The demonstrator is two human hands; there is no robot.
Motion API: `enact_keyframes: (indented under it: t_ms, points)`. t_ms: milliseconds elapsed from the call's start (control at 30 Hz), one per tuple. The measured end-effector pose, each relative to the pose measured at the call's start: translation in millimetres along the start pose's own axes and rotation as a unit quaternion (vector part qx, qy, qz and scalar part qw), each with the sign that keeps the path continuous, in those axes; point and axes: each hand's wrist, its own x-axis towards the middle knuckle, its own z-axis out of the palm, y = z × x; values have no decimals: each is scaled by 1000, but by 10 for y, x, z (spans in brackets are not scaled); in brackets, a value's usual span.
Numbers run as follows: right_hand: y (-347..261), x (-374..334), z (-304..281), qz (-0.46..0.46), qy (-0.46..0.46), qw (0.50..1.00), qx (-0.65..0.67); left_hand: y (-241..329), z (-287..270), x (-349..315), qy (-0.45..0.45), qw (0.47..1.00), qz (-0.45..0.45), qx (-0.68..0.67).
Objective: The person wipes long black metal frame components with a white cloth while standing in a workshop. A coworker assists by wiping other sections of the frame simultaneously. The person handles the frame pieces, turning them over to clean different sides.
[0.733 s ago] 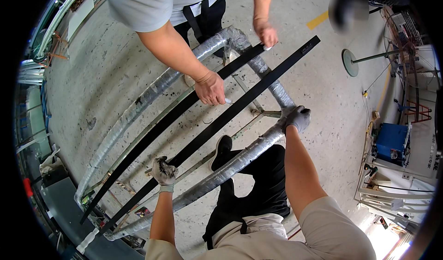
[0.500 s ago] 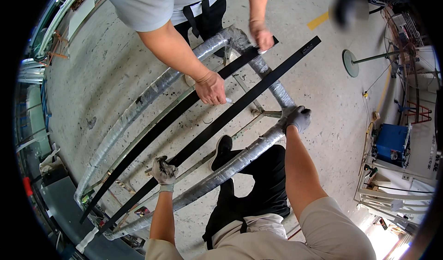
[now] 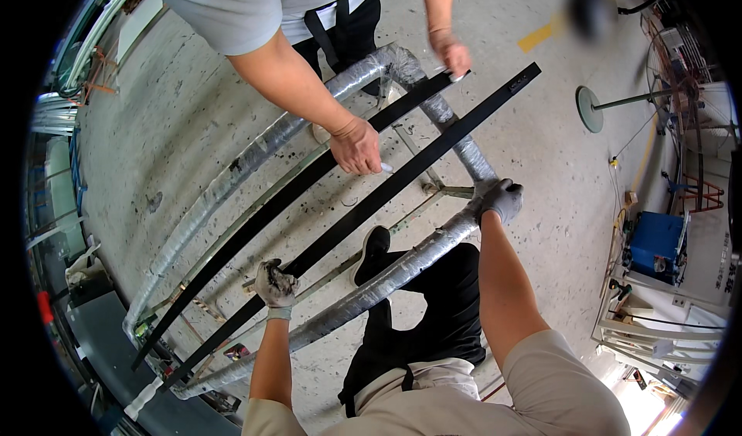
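My left hand [image 3: 276,287], in a dirty grey glove, is closed round the near long black bar [image 3: 433,148]. My gloved right hand [image 3: 502,200] grips the near right corner of a rack tube [image 3: 402,267] wrapped in shiny grey film. Beyond the near bar lies a second black bar [image 3: 263,214], roughly parallel and slightly bowed. Across from me, a co-worker's one hand [image 3: 355,148] rests by the far bar with a small white piece in its fingers. The co-worker's other hand [image 3: 450,53], also with something small and white, is at that bar's far end.
The rack's metal legs and braces [image 3: 421,204] stand on a speckled concrete floor [image 3: 201,119]. A round-based stand [image 3: 589,109] and a blue box [image 3: 655,239] are to the right. A dark grey surface [image 3: 116,343] lies at lower left, and my shoe [image 3: 375,246] shows under the rack.
The co-worker's hand at the far bar's end has moved slightly outward and right, toward the tip. My two hands keep their grips.
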Motion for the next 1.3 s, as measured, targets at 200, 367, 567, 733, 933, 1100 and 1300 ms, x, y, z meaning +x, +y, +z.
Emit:
enact_keyframes:
  t_ms: [200,367,567,733,933,1100,1300]
  points:
    - [13,16,16,-2,-2,1000,-1,9,-29,-13,9,1000,4,0]
    - [2,9,16,-2,-1,1000,2,208,75,-23,-1,991,100,89]
    - [-26,-9,-8,5,-7,1000,4,141,20,-10,5,1000,27,15]
    - [-57,-32,-49,6,-12,1000,0,-35,-30,24,18,1000,17,18]
    - [-67,-42,-67,12,-12,1000,-7,178,44,-29,-11,990,101,94]
    - [-62,-39,-62,8,-12,1000,-8,171,24,-21,-7,987,111,117]
    - [-73,-40,-73,9,-15,1000,-9,-17,-40,23,-13,982,143,125]
